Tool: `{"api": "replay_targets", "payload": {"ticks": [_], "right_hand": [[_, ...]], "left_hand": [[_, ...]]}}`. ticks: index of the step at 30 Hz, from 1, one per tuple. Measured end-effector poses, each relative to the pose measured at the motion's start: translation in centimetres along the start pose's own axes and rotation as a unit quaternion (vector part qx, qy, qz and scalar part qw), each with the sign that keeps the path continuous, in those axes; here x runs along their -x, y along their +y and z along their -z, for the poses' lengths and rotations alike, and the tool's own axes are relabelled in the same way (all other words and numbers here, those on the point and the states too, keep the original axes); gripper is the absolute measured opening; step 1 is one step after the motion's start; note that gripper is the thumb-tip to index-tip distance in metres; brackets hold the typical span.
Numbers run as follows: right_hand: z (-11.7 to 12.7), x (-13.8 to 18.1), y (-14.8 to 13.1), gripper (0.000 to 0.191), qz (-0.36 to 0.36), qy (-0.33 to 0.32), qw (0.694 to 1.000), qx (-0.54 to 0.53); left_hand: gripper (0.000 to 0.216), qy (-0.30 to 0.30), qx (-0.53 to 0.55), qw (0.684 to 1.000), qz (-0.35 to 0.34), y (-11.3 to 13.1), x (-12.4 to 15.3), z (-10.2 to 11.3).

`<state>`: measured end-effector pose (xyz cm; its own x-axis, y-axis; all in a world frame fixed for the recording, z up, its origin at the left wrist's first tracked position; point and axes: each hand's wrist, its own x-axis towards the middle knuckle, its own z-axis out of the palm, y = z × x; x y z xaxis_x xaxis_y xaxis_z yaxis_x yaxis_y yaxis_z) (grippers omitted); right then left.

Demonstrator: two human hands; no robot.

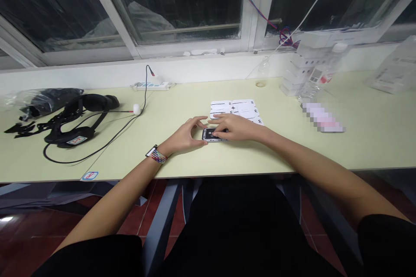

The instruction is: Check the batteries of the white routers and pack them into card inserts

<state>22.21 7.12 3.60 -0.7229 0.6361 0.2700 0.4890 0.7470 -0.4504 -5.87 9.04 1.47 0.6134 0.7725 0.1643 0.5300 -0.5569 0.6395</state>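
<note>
A small dark device with a silver edge (212, 135) lies flat on the pale green table (182, 156), near its front edge. My left hand (187, 134) grips its left end, thumb and fingers curled round it. My right hand (234, 126) lies over its right part, fingers bent and pressing on its top. A patterned band with a watch sits on my left wrist (156, 155). Just behind the hands lie white printed cards (239, 108).
A black headset with straps and a cable (75, 122) lies at the left, next to a plastic bag (35, 99). A white power strip (152, 85) sits by the wall. Clear bottles and white boxes (308, 73) stand at the back right.
</note>
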Motion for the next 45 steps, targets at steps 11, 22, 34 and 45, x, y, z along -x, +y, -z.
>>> {"api": "replay_targets", "payload": {"ticks": [11,22,34,45], "right_hand": [[-4.3,1.3,-1.1,0.071,0.036,-0.037,0.999,0.017],[2.7,2.6,4.2,0.030,-0.331,0.097,0.910,0.230],[2.8,2.4,3.6,0.026,-0.336,0.072,0.908,0.241],[1.7,1.3,1.6,0.024,-0.172,0.187,0.963,-0.092]], "left_hand": [[0.084,0.006,-0.001,1.000,-0.008,0.0,0.1,-0.1],[0.084,-0.005,-0.013,1.000,-0.003,-0.3,0.1,0.1],[0.083,-0.006,-0.014,1.000,-0.010,-0.2,0.0,0.2],[0.085,-0.009,-0.022,1.000,-0.019,0.0,0.0,0.1]]}}
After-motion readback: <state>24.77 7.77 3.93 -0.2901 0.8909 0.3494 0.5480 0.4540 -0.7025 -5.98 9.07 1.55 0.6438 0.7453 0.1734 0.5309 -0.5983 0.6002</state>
